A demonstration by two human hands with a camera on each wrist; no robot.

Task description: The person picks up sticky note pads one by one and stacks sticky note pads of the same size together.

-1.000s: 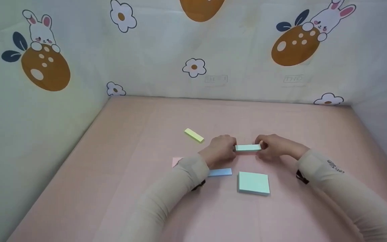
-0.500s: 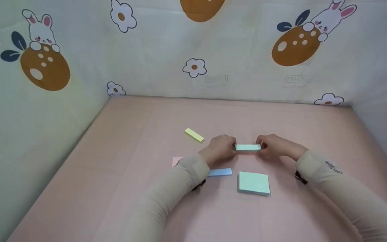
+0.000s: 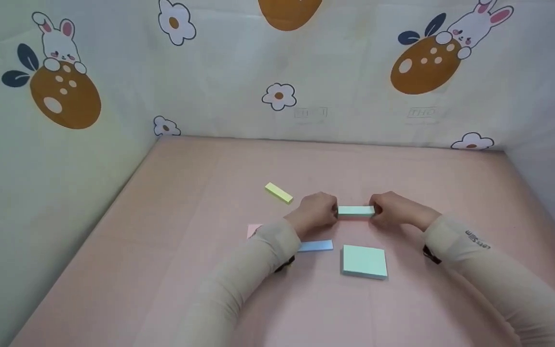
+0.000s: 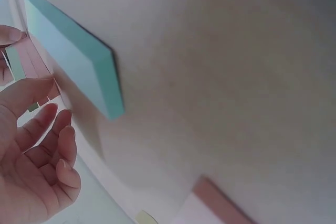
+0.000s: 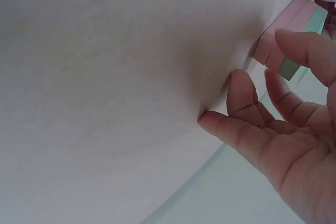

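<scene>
Between my two hands, in the head view, is a small stack of sticky-note strips [image 3: 356,211], mint green on top. The wrist views show pink layers [image 5: 286,27] against the green one. My left hand [image 3: 315,211] pinches the stack's left end, and my right hand [image 3: 399,210] pinches its right end, with the lower fingers loosely bent near the table. Closer to me lies a square mint-green sticky-note pad [image 3: 364,261]. A blue strip pad [image 3: 317,246] sits left of it, partly under my left forearm. My fingertips are partly hidden in the head view.
A yellow strip pad [image 3: 278,193] lies slantwise beyond my left hand. Part of a pink pad [image 3: 253,230] shows beside my left sleeve, which covers the rest. The pink table [image 3: 200,173] meets a patterned cloth wall [image 3: 345,86] at the back and left.
My right hand has shifted very slightly to the right and its fingers have closed in at the strip stack's end. The left hand and the pads stay where they were.
</scene>
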